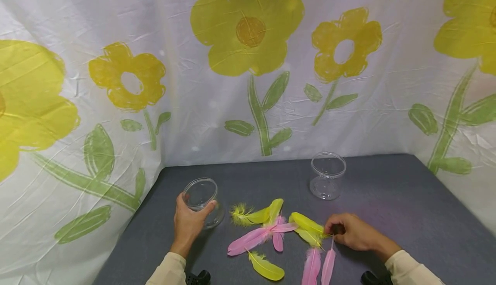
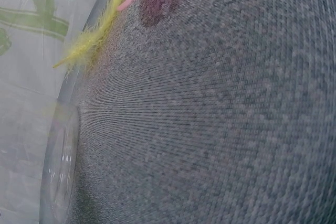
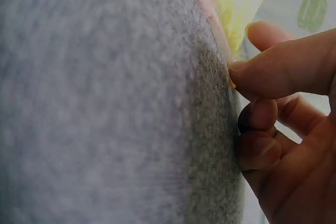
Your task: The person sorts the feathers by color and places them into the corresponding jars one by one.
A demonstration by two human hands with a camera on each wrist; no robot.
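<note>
On the left, my left hand [image 1: 190, 221] grips a clear round jar [image 1: 201, 193], thumb on its near side and fingers round its left. The left wrist view shows part of the jar [image 2: 64, 169] but not the hand. My right hand [image 1: 354, 232] is low over the table, thumb and fingertip pinching the quill end of a yellow feather [image 1: 308, 223]. In the right wrist view the yellow feather [image 3: 247, 3] rises behind the fingertips [image 3: 254, 74]. Two pink feathers [image 1: 328, 265] lie just below this hand, one quill reaching up to its fingers.
Several yellow and pink feathers [image 1: 252, 240] lie spread between the hands, with a lone yellow feather [image 1: 266, 267] nearer the front. A second clear jar [image 1: 327, 181] stands at the back right. The grey table [image 1: 387, 190] meets a flower-printed curtain [image 1: 205, 117] behind.
</note>
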